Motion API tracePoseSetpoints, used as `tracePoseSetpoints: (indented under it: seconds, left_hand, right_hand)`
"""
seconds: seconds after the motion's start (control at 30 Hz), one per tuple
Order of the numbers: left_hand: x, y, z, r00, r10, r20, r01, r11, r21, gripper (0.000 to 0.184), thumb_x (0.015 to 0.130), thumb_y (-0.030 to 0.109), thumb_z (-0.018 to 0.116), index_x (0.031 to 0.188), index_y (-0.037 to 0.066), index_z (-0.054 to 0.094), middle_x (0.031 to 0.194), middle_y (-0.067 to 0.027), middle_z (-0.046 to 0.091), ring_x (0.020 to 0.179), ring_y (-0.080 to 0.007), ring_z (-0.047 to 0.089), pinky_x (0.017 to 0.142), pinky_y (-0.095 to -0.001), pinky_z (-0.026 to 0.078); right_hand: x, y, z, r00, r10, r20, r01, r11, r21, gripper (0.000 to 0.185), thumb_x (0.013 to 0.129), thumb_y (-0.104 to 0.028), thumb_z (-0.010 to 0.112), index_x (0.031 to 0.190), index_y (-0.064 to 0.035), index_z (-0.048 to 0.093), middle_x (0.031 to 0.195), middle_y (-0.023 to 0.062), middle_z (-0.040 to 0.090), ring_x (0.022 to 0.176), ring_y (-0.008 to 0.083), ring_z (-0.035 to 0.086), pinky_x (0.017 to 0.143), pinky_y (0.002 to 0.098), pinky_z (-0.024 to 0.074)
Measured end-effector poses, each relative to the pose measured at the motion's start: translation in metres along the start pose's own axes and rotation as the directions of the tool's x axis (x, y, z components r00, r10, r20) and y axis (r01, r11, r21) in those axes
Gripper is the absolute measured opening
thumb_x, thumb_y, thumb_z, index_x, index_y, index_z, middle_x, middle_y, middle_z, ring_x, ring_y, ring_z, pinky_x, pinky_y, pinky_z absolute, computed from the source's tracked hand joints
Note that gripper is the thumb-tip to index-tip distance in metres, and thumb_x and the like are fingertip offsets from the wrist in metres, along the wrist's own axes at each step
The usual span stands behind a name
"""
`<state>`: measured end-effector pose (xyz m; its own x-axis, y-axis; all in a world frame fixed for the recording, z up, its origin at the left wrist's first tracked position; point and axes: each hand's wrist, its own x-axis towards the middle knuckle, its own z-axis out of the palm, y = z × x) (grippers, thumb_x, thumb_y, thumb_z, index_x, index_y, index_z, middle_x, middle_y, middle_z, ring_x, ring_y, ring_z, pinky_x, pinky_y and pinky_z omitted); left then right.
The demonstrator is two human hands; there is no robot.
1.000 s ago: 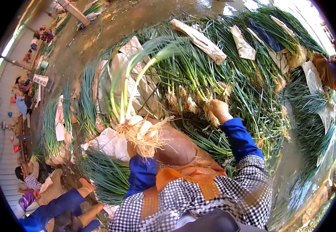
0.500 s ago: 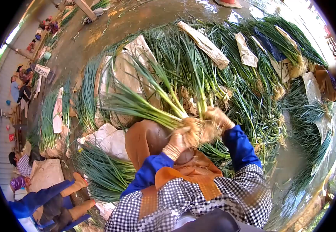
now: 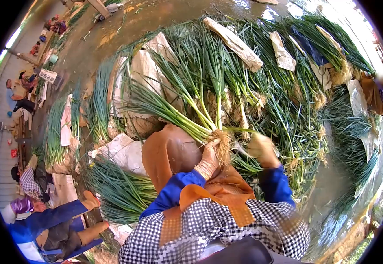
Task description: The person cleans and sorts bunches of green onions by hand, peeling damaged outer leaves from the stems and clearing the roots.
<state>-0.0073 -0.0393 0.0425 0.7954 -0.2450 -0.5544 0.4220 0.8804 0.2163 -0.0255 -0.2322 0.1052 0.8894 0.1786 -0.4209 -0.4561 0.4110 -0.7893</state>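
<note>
My left hand [image 3: 209,152] is closed around the base of a bunch of green onions [image 3: 187,125], just beside the pale tangled roots [image 3: 222,147]. The green tops fan out away from me to the upper left, over my brown-covered knee. To the right of the roots is my right hand [image 3: 263,150], its fingers curled and smeared by motion. A yellowish-green leaf [image 3: 242,130] stretches between the bunch and that hand, which appears to grip its end.
Beyond my knees lies a broad pile of green onions [image 3: 284,105], with cloth strips [image 3: 233,44] across it. Another heap [image 3: 118,191] is at my left. A co-worker's arm in a blue sleeve [image 3: 46,218] reaches in at lower left. Wet floor [image 3: 156,20] spreads behind.
My right hand has moved from the roots down and to the right, drawing a leaf out sideways. My left hand still holds the bunch, whose stems are now more spread.
</note>
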Motion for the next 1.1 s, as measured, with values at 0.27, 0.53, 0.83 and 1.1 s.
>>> tracePoseSetpoints:
  seconds: [0.27, 0.53, 0.83, 1.1]
  left_hand:
    - [0.012, 0.012, -0.029, 0.923, -0.217, 0.319, 0.273, 0.951, -0.144, 0.034, 0.075, 0.009, 0.050, 0.107, -0.002, 0.051, 0.092, -0.0138, 0.059, 0.079, -0.0265, 0.059, 0.067, -0.0370, 0.052]
    - [-0.007, 0.019, -0.009, 0.951, -0.259, 0.167, 0.259, 0.966, 0.019, 0.039, 0.080, 0.017, 0.050, 0.113, -0.002, 0.050, 0.103, -0.0175, 0.059, 0.079, -0.0281, 0.060, 0.066, -0.0383, 0.052]
    - [0.006, 0.009, -0.031, 0.945, -0.310, 0.103, 0.308, 0.951, 0.039, 0.034, 0.083, 0.023, 0.047, 0.109, 0.001, 0.053, 0.091, -0.0109, 0.062, 0.065, -0.0202, 0.056, 0.055, -0.0314, 0.048]
    - [0.014, 0.007, -0.030, 0.974, -0.221, 0.054, 0.218, 0.974, 0.060, 0.036, 0.083, 0.023, 0.047, 0.111, 0.002, 0.053, 0.089, -0.0080, 0.061, 0.061, -0.0179, 0.054, 0.049, -0.0293, 0.044]
  right_hand:
    - [0.062, 0.008, -0.074, 0.890, -0.432, -0.147, -0.108, 0.114, -0.988, 0.041, 0.084, -0.044, 0.055, 0.093, -0.0051, 0.063, 0.078, 0.0089, 0.065, 0.069, 0.0236, 0.062, 0.062, 0.0321, 0.0484]
    - [0.207, 0.088, -0.001, 0.777, -0.606, 0.171, 0.298, 0.115, -0.947, 0.031, 0.086, -0.006, 0.043, 0.114, -0.0051, 0.055, 0.102, 0.0185, 0.059, 0.083, 0.0305, 0.058, 0.073, 0.0375, 0.0468]
    - [0.172, 0.061, 0.007, 0.760, -0.643, -0.096, 0.293, 0.470, -0.833, 0.028, 0.089, -0.026, 0.046, 0.096, -0.0049, 0.063, 0.088, 0.0184, 0.062, 0.084, 0.0315, 0.059, 0.075, 0.0368, 0.0454]
    - [0.124, 0.040, 0.000, 0.928, -0.307, -0.212, 0.102, 0.755, -0.648, 0.033, 0.085, -0.035, 0.055, 0.074, -0.0047, 0.061, 0.059, 0.0070, 0.057, 0.053, 0.0157, 0.051, 0.054, 0.0292, 0.0424]
